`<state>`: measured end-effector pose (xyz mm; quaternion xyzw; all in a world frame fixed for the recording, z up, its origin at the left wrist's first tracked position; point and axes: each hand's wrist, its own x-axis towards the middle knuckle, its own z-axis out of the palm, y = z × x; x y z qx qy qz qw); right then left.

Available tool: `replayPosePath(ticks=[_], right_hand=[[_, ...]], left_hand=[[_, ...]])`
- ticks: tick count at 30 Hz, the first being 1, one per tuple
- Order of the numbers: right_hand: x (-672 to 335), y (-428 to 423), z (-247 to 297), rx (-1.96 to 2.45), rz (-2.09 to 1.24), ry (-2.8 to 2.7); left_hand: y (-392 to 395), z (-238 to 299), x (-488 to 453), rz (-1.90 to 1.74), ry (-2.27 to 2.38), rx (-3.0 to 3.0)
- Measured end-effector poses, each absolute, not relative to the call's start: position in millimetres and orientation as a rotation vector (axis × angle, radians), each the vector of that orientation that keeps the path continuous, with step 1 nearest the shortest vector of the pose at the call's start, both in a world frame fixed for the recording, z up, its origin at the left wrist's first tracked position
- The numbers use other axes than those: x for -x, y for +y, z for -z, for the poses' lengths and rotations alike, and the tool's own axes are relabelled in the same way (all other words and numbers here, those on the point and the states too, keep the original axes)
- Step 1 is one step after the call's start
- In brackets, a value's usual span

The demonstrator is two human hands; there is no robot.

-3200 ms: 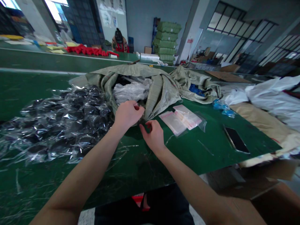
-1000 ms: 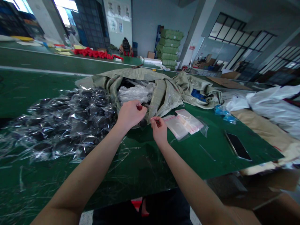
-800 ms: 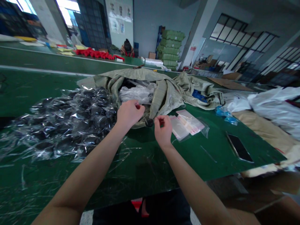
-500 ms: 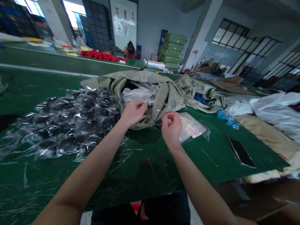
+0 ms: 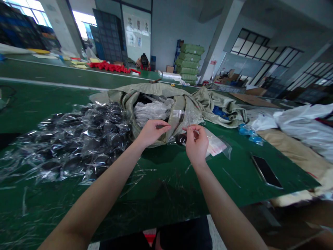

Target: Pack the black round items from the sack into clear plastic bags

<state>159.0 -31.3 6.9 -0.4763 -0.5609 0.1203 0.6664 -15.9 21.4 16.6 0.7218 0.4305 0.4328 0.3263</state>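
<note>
My left hand (image 5: 153,133) is in front of the opening of an olive woven sack (image 5: 185,108). Its fingers are stretched out, the thumb a little apart, and I make out nothing between them. Close to its fingertips is the faint film of a clear plastic bag (image 5: 179,114). My right hand (image 5: 197,140) is closed in a pinch on this bag, whose edges are hard to see. A dark rounded piece (image 5: 181,139) shows beside the right fingers, low in the film. To the left lies a heap of dark rounded pieces in clear bags (image 5: 96,135).
Clear packets (image 5: 215,144) lie right of my right hand. A phone (image 5: 265,170) is near the right edge of the green table (image 5: 166,194). White plastic sheeting (image 5: 307,118) lies further right. Across the table are red pieces (image 5: 111,66) and a seated person (image 5: 143,62).
My left hand's fingers have straightened out and moved slightly right. My right hand has shifted a little right and down, its fingers reaching further left. The dark piece shows more of itself.
</note>
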Motion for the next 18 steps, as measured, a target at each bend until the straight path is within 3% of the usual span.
replayPosePath(ticks=[9,18], right_hand=[[-171,-17,5,1.006,-0.726,-0.95],[-167,-26,9,1.15,-0.859,-0.981]], left_hand=[[22,-16,15,-1.126,1.09,-1.762],[21,-16,13,-1.125,1.031,-1.685]])
